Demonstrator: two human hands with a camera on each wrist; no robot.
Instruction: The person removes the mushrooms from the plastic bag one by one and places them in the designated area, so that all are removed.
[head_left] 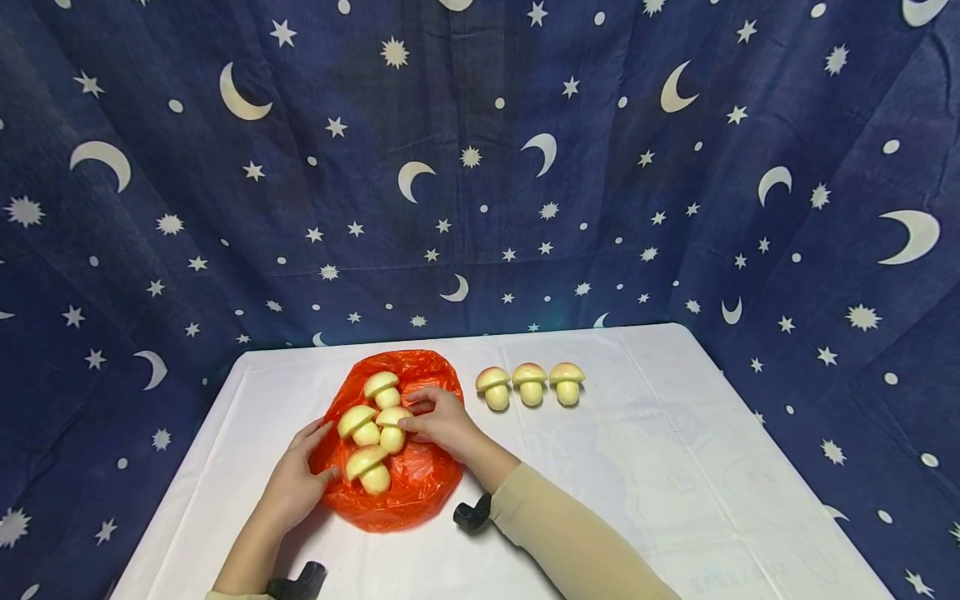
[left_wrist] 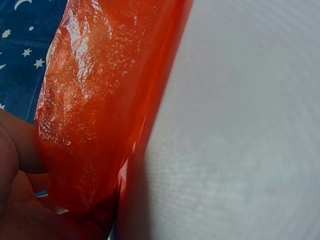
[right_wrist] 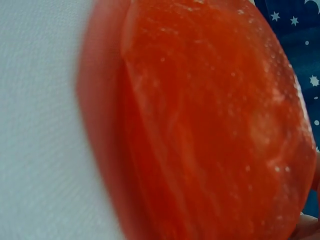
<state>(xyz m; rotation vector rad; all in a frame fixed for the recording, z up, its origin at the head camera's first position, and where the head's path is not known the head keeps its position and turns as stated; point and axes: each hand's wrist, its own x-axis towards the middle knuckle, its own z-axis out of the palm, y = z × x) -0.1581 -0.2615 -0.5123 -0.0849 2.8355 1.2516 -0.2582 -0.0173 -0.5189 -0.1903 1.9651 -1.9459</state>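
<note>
A red plastic bag (head_left: 420, 492) lies spread on the table with its mouth up and its sides rolled low. Inside it are several pale yellow toy mushrooms (head_left: 370, 471) with rounded caps. My left hand (head_left: 292, 483) grips the bag's left side, thumb at the rim; the left wrist view has its fingers against the red film (left_wrist: 85, 115). Reaching over the right rim, my right hand (head_left: 444, 425) pinches the edge of a toy mushroom (head_left: 392, 437) between thumb and fingers. In the right wrist view, the bag's wall (right_wrist: 210, 120) hides most of that hand.
Three more toy mushrooms (head_left: 529, 385) stand in a row to the right of the bag, caps up and tinged red. A white cloth (head_left: 660, 500) covers the table. Behind and at both sides hangs a dark blue curtain (head_left: 480, 217) with moons and stars.
</note>
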